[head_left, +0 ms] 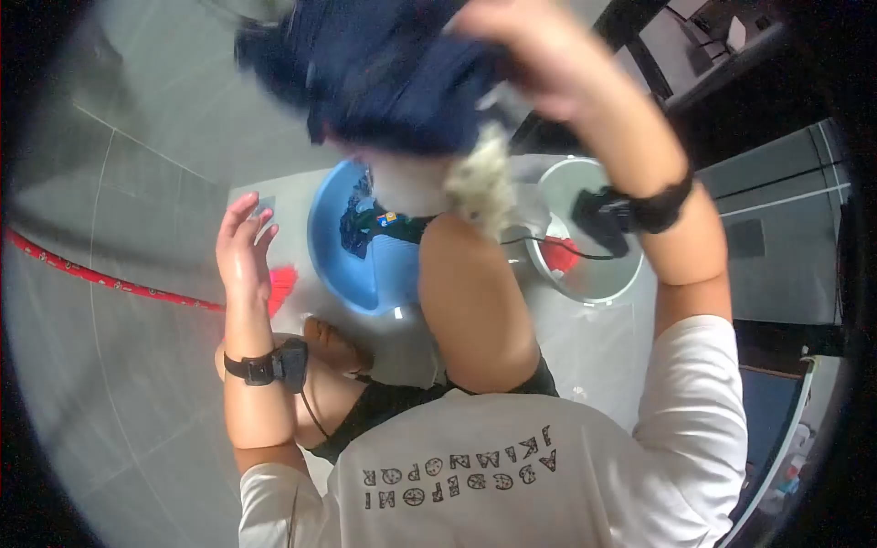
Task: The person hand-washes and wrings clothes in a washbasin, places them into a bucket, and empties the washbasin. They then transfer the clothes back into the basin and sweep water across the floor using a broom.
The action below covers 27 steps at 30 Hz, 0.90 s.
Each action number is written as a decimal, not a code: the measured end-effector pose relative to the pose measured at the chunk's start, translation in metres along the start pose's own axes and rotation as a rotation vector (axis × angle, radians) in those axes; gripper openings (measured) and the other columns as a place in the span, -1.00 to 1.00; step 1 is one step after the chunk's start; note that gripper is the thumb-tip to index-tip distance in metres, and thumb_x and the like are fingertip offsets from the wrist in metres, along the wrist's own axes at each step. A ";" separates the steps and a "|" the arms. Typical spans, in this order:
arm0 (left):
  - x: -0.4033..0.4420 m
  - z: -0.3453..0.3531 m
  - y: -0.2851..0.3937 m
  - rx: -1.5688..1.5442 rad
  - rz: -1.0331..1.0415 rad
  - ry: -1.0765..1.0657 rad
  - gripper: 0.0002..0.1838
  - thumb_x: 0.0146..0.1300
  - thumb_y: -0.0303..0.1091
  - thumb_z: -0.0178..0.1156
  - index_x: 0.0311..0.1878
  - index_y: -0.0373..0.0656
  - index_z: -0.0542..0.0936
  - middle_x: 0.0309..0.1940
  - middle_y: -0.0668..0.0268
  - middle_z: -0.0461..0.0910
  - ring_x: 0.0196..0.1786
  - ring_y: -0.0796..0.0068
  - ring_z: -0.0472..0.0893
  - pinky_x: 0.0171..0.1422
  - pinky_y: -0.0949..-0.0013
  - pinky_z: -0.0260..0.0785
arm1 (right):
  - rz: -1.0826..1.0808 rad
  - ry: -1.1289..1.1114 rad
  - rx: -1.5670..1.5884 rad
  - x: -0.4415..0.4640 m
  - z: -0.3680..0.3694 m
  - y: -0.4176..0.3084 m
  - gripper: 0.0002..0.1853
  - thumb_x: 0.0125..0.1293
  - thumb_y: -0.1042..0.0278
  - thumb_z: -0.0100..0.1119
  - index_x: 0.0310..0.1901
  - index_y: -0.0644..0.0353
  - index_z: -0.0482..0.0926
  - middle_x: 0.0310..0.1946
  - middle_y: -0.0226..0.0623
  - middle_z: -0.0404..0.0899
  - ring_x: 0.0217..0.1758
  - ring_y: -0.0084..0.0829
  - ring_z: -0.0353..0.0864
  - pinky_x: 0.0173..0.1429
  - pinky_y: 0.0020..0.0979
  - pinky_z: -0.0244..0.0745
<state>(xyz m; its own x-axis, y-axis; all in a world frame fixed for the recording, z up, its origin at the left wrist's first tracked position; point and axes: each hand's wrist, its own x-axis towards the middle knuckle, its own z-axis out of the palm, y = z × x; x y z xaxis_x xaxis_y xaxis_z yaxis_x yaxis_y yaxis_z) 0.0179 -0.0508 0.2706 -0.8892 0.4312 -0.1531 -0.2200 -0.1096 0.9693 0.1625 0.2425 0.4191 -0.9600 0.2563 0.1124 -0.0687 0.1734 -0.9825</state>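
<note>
Dark navy cloth lifted in the right hand above a blue basin; left hand free

Nearest: white T-shirt with rows of printed letters, black shorts below it. Both forearms reach forward, each with a black strap and small dark box at the wrist; cables run off both boxes. Right hand is up near the top edge, grasping the dark navy cloth; motion blur, exact finger placement can't be told. Cloth hangs bunched in the air, cut off by the top edge, covering the far side of the blue basin from view. Left hand is released, fingers loosely spread, nothing in it, well apart from the cloth.

One bare knee sticks up between basin and bucket in view. A pale fluffy item shows just past the knee, under the cloth; can't tell what it is. Brown footwear is partly visible beside the left forearm.

On the floor: blue basin with dark wet-looking fabric inside, small coloured patch on it. To its right, white bucket, red item inside. Left side: red patterned broom, bristles near the left hand. Grey tiles around; room beyond at upper right.
</note>
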 end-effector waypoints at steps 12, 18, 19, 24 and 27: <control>-0.003 -0.009 0.002 -0.008 0.037 0.022 -0.63 0.14 -0.43 -0.03 0.06 -0.22 0.38 0.03 0.27 0.35 -0.01 0.42 0.43 0.05 0.35 0.26 | 0.721 0.307 -0.474 -0.171 -0.070 0.296 -0.28 -0.10 0.24 0.34 0.11 0.34 0.26 0.03 0.09 0.39 0.12 -0.12 0.39 0.17 -0.24 0.29; 0.005 -0.005 -0.005 0.043 -0.019 0.037 -0.63 0.15 -0.45 -0.06 0.07 -0.19 0.40 0.04 0.28 0.36 0.00 0.39 0.44 0.07 0.33 0.27 | 0.347 0.231 -0.706 -0.103 -0.027 0.215 -0.41 -0.15 0.24 0.34 -0.02 0.25 0.42 -0.17 -0.06 0.52 -0.21 -0.15 0.56 -0.10 -0.29 0.44; 0.006 -0.008 -0.009 0.063 -0.021 0.063 -0.63 0.15 -0.45 -0.06 0.08 -0.20 0.39 0.05 0.27 0.36 0.01 0.38 0.44 0.07 0.32 0.27 | 0.250 0.198 -0.654 -0.089 -0.027 0.210 -0.40 -0.08 0.15 0.32 0.01 0.24 0.40 -0.18 -0.15 0.52 -0.26 -0.29 0.55 -0.21 -0.35 0.47; 0.024 -0.023 -0.028 0.085 -0.095 0.078 -0.64 0.20 -0.41 -0.01 0.09 -0.18 0.39 0.03 0.29 0.40 0.02 0.38 0.44 0.10 0.33 0.25 | 0.438 0.120 -0.332 -0.080 -0.072 0.156 -0.60 0.16 0.07 0.11 -0.03 0.11 0.43 -0.24 -0.43 0.50 -0.19 -0.57 0.45 -0.28 -0.48 0.40; 0.024 -0.014 -0.030 0.163 -0.106 0.095 -0.59 0.15 -0.46 -0.01 0.12 -0.24 0.35 0.13 0.20 0.28 0.12 0.24 0.37 0.18 0.21 0.22 | 0.645 0.302 -0.340 -0.121 -0.148 0.242 -0.62 0.19 0.06 0.08 -0.05 0.10 0.45 -0.39 -0.41 0.53 -0.35 -0.58 0.47 -0.29 -0.45 0.41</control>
<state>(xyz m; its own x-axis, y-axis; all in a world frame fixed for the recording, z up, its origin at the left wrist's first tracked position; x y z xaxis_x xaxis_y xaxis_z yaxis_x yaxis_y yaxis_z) -0.0025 -0.0495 0.2353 -0.9001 0.3453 -0.2656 -0.2531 0.0818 0.9640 0.3022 0.3939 0.1895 -0.6637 0.6438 -0.3808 0.6101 0.1714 -0.7736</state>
